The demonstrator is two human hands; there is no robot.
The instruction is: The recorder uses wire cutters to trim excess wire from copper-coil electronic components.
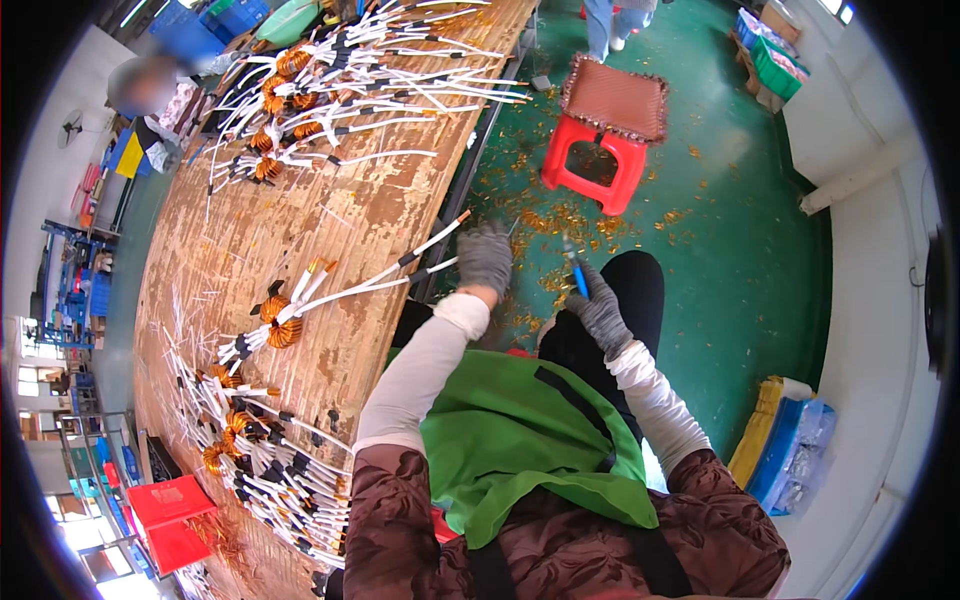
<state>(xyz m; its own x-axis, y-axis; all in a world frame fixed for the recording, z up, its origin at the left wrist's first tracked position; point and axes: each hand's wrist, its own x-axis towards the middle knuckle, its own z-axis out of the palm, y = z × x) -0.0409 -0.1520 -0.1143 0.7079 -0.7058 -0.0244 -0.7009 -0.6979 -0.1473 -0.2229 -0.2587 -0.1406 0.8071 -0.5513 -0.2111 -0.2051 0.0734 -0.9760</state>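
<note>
Head view: a copper coil (pixel 283 330) lay on the worn table (pixel 385 205), its white lead (pixel 385 285) past the edge
The lead reached the blurred left hand (pixel 485 258), whose grip I could not tell; the right hand (pixel 603 313) was wrapped round a blue-handled tool (pixel 580 278); doing this well likely meant steadying the lead and keeping the tool's tip off the left hand

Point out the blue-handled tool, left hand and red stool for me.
Blue-handled tool (pixel 579 279), head view: handle.
Left hand (pixel 485 257), head view: gloved back.
Red stool (pixel 628 166), head view: right-side leg.
</note>
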